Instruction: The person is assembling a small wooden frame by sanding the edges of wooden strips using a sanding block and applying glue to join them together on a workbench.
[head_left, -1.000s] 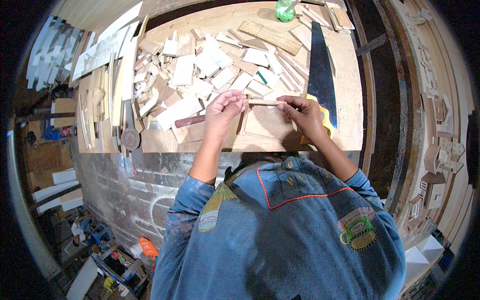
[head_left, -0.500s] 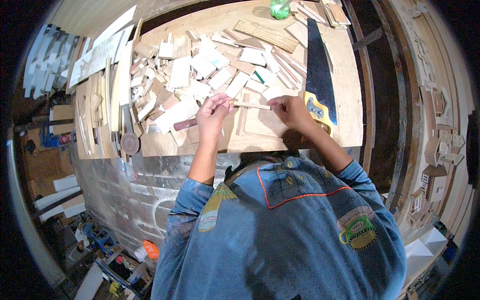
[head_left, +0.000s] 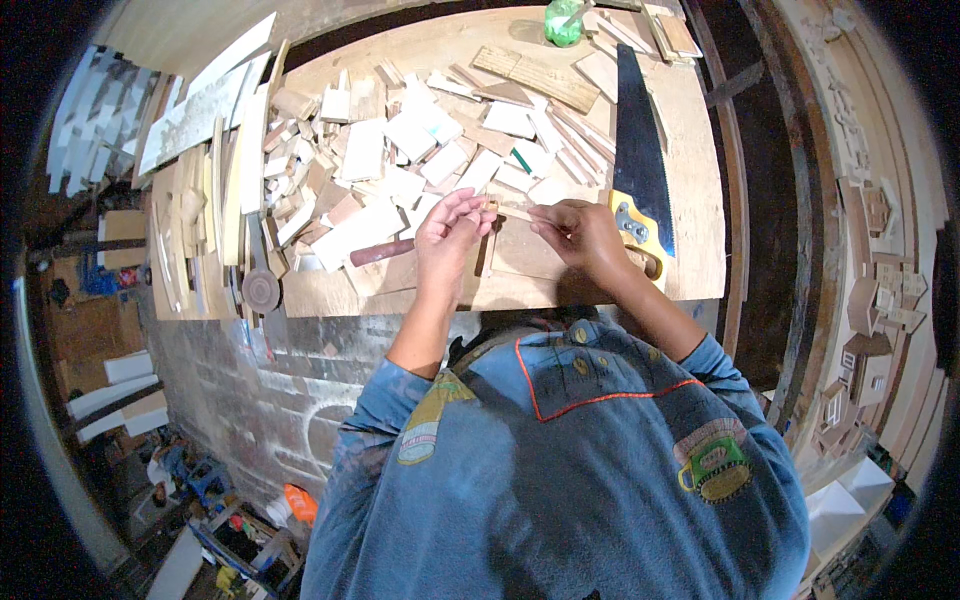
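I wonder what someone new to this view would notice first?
Probably the heap of wood pieces across the middle of the table. The saw, dark-bladed and yellow-handled, also stands out on the right, with a green container near the far edge. Nearer the wearer, a thin strip shows between the left hand and right hand.

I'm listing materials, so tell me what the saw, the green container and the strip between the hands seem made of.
Saw blade: probably metal, dark and smooth-looking, with a toothed edge.
Saw handle: likely plastic, bright yellow.
Green container: likely plastic, translucent and glossy.
Strip: apparently bare wood, pale tan.
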